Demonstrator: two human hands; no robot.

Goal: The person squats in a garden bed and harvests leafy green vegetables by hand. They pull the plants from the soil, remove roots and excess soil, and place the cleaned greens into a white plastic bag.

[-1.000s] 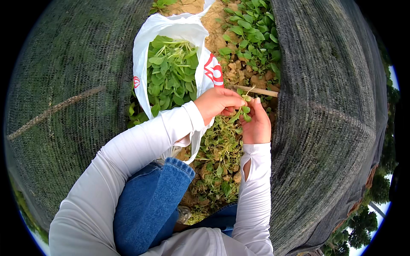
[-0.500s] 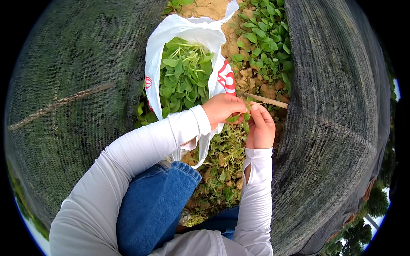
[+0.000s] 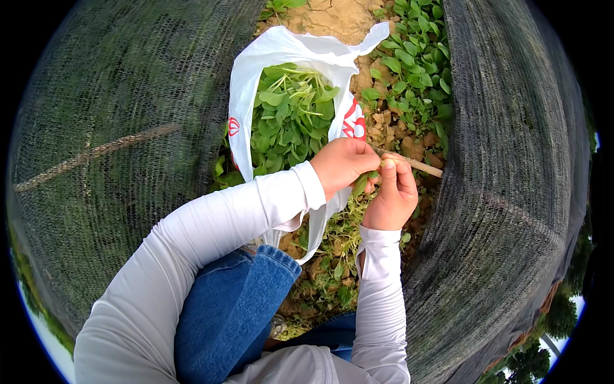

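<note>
My left hand (image 3: pixel 345 165) is closed in a pinch on a small leafy green (image 3: pixel 360 185), whose leaves hang below the fingers. Close beside it, my right hand (image 3: pixel 393 197) pinches the same plant at its stem or root end; the fingers hide most of that part. Left of the hands a white plastic bag (image 3: pixel 246 77) with red print stands open on the soil. Picked leafy greens (image 3: pixel 284 121) fill it, pale stems toward the top. My left wrist crosses the bag's near side.
Growing greens (image 3: pixel 416 70) stand at the far right on dry, cloddy soil (image 3: pixel 332 18). Dark mesh netting slopes up on the left (image 3: pixel 115 211) and right (image 3: pixel 505 147). A thin wooden stick (image 3: pixel 425 168) lies behind my right hand. Uprooted trimmings (image 3: pixel 326 275) litter the ground near my knee.
Both hands have come closer together, and the leafy green is now more hidden between the fingers. The bag and soil appear shifted slightly right and down in the view.
</note>
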